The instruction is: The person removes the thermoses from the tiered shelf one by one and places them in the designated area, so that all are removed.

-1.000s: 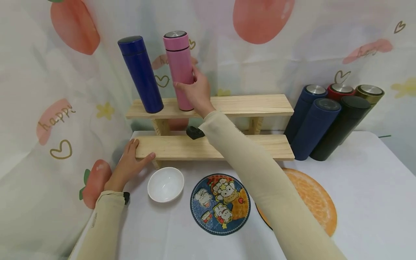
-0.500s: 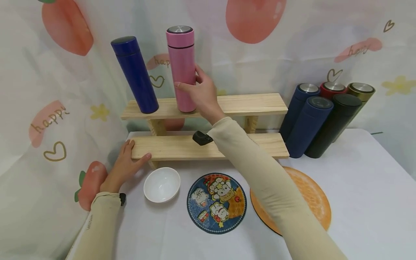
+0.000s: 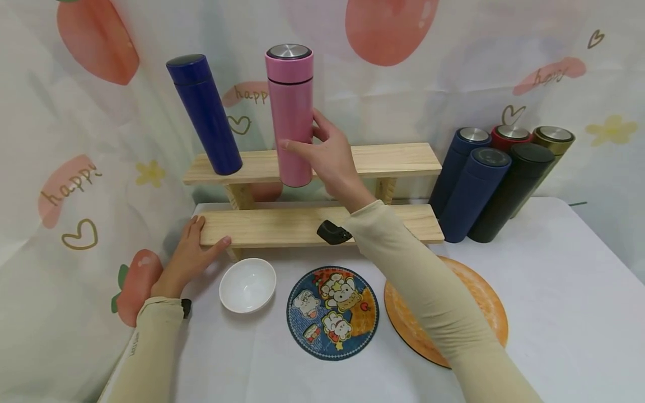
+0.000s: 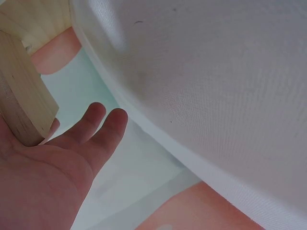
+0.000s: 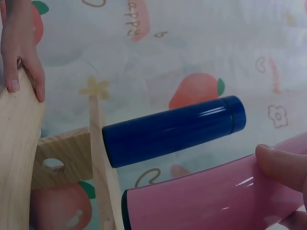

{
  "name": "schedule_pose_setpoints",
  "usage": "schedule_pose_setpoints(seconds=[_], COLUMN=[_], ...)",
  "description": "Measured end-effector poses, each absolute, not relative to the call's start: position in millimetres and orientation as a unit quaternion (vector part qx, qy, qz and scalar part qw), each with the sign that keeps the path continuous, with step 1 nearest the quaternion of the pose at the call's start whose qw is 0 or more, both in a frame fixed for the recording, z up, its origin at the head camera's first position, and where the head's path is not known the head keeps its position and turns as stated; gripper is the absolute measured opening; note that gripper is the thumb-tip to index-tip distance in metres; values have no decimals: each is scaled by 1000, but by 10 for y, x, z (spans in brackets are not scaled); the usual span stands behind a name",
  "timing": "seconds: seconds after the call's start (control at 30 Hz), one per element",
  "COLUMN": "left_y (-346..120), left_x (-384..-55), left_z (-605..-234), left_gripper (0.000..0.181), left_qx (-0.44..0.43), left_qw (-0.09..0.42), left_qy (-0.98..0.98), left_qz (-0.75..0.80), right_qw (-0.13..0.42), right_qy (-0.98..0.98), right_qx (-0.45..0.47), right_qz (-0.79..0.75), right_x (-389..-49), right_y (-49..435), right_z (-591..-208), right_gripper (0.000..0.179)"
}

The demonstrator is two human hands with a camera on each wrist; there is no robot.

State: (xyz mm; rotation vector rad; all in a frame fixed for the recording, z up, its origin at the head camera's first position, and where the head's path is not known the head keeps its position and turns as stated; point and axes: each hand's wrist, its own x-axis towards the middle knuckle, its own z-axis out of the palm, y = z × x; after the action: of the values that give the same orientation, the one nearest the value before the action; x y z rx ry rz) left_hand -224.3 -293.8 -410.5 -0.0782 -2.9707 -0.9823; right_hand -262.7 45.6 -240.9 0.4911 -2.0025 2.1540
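My right hand (image 3: 335, 159) grips a pink thermos (image 3: 291, 112) with a silver lid top, thumb across its front. Its base overlaps the front edge of the upper shelf (image 3: 393, 159) in the head view. In the right wrist view the thumb and the pink body fill the lower right. My left hand (image 3: 192, 257) rests on the left end of the lower shelf (image 3: 272, 226), fingers at the end and thumb along the front edge. In the left wrist view its fingers (image 4: 103, 134) stretch out past the wooden board (image 4: 24, 91). A blue thermos (image 3: 208, 115) stands at the upper shelf's left end.
Several thermoses, dark blue (image 3: 473, 193), black (image 3: 511, 193), red (image 3: 509, 137) and gold (image 3: 554, 134), stand grouped right of the wooden rack. Before it lie a white bowl (image 3: 248, 285), a round cartoon mat (image 3: 332, 313) and an orange round mat (image 3: 484, 302). A printed curtain hangs behind.
My right hand has lifted the pink thermos from the upper shelf and brought it forward and slightly right. My left hand keeps its place on the lower shelf. The head view has shifted slightly.
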Motion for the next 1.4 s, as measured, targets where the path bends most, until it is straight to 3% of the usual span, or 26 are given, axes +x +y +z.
schedule_pose_setpoints(seconds=[1.4], left_y=[-2934], left_x=[-2235], left_z=[-4116], left_gripper=[114], left_qx=[-25], left_qw=[0], left_qy=[-951], left_qz=[-309], right_qw=[71], right_qy=[-696], right_qx=[101], right_qz=[708], right_x=[-2096], right_y=[1517], right_z=[-2957], right_gripper=[79])
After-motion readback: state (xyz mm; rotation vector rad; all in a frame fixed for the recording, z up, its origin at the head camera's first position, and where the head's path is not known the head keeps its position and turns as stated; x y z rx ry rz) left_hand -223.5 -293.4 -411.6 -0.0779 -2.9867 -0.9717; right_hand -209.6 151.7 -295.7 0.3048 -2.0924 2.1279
